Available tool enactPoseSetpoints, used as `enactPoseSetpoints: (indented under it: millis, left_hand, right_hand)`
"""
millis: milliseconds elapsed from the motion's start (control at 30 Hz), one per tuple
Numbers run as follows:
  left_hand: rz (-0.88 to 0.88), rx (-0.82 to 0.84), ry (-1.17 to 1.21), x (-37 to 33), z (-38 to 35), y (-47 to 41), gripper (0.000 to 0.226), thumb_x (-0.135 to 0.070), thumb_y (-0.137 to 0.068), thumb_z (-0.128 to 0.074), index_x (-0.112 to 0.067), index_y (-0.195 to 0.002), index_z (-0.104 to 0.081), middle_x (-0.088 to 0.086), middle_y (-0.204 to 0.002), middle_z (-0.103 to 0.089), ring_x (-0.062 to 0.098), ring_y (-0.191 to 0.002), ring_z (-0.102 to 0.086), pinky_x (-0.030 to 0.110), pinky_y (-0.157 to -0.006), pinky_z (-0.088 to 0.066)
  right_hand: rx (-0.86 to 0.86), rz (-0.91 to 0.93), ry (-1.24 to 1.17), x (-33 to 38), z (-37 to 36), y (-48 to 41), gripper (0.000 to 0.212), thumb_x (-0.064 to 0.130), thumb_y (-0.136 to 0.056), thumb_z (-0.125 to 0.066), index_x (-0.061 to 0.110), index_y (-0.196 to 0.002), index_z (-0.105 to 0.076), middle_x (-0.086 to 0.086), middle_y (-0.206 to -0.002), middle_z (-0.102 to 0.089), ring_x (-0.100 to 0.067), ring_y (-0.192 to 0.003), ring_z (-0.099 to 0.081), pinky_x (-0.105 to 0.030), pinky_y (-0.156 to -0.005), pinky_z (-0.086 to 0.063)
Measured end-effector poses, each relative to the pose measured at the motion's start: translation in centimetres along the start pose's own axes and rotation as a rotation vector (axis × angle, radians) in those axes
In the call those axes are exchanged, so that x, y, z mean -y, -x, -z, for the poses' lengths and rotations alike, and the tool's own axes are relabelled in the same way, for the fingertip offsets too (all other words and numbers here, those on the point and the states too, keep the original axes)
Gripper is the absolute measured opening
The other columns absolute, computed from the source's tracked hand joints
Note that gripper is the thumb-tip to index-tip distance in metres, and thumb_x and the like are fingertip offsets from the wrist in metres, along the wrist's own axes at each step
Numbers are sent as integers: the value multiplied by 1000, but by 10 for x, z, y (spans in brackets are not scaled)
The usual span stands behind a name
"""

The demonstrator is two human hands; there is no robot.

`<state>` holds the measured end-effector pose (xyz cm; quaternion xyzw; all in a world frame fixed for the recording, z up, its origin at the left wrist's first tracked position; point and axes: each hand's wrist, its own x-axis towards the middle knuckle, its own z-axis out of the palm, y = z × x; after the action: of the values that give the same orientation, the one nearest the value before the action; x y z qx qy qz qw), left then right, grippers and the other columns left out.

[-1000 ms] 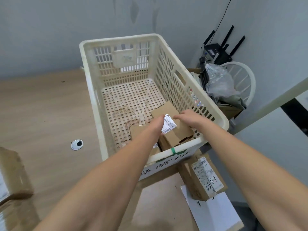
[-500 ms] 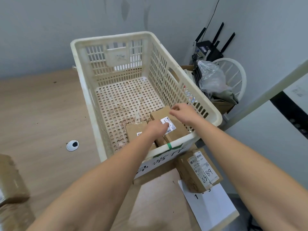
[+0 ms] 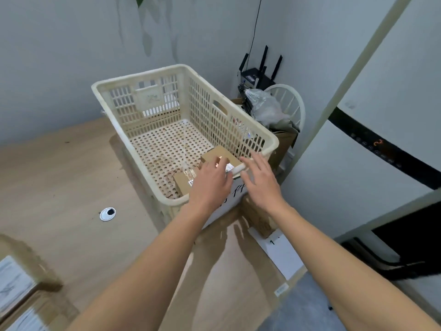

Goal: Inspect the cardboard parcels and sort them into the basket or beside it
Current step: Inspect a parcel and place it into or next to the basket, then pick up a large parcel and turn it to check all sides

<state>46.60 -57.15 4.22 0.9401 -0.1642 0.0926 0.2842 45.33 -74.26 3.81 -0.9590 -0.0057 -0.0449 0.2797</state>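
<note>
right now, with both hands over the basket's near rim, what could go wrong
1. Beside the basket, a parcel sits near the table edge, close to the right hand and its wrist; a careless sweep of that forearm could knock it off.
2. That parcel seems to rest on a white sheet that appears to overhang the edge, so a nudge might slide both down.

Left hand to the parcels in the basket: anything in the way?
Nothing visible. The left hand is inside the rim of the basket, directly above the nearer parcel, with its fingers at the farther parcel. The right hand hovers open over the near rim, off to the side.
</note>
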Motion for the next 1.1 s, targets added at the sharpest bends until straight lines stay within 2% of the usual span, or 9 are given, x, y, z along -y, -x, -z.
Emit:
enactPoseSetpoints:
  millis: [67,133,200,267,367,533,700,833,1100]
  left_hand:
    - [-43,-80,157,-5,2,27,27,-19,-104,-55,-11,-130,-57,7,-133,-51,24,-105,-59,38,-87,-54]
    - [-31,-188,236,-8,3,61,27,-9,-100,-60,-7,-127,-60,9,-134,-49,24,-116,-56,36,-99,-51]
    - [-7,-239,208,-8,0,101,27,-4,-96,-63,-7,-123,-63,11,-133,-50,21,-121,-52,32,-100,-48]
    - [-26,-188,187,-14,-5,144,25,-3,-96,-62,-9,-119,-64,9,-131,-52,19,-117,-53,29,-94,-48]
    - [-34,-65,218,-18,-19,201,19,-3,-97,-60,-9,-114,-64,2,-120,-53,22,-109,-58,38,-91,-53]
    - [111,71,312,-30,-25,304,14,-11,-99,-60,-20,-110,-64,-7,-113,-50,16,-103,-59,41,-89,-54]
    - [208,126,355,-33,-6,394,16,-10,-100,-59,-23,-105,-65,-10,-110,-52,13,-103,-63,38,-91,-54]
    - [296,117,371,-19,16,446,17,-10,-100,-58,-26,-101,-65,-12,-110,-53,6,-103,-64,38,-89,-56]
    - [464,68,371,34,71,517,16,-16,-101,-56,-29,-101,-65,-12,-113,-55,6,-105,-63,33,-91,-53]
  right_hand:
    - [102,-45,-48,3,6,33,55,37,-108,-49,32,-161,-35,9,-174,-14,-15,-160,-13,-44,-125,-25]
    - [201,-118,-75,0,12,73,56,38,-107,-52,33,-160,-36,6,-172,-24,-18,-158,-23,-43,-123,-29]
    - [288,-177,-78,-9,12,115,54,38,-105,-54,29,-157,-42,3,-164,-36,-21,-152,-33,-41,-122,-31]
    - [332,-260,-93,-19,10,164,54,39,-102,-56,28,-154,-46,1,-160,-41,-22,-147,-39,-43,-120,-35]
    - [383,-368,-134,-30,5,225,53,38,-102,-58,25,-153,-48,-5,-159,-41,-24,-145,-41,-38,-115,-36]
    - [388,-446,-240,-32,-14,311,47,37,-101,-60,21,-145,-56,-9,-153,-48,-25,-141,-46,-34,-110,-39]
    - [386,-543,-392,-3,-42,378,40,34,-100,-61,23,-138,-62,-8,-143,-57,-24,-132,-52,-33,-100,-46]
    - [439,-554,-453,28,-69,425,38,35,-100,-63,22,-136,-65,-4,-134,-63,-21,-128,-56,-34,-105,-47]
    - [453,-594,-547,112,-135,480,24,32,-100,-63,22,-120,-70,-2,-123,-68,-20,-120,-60,-31,-97,-46]
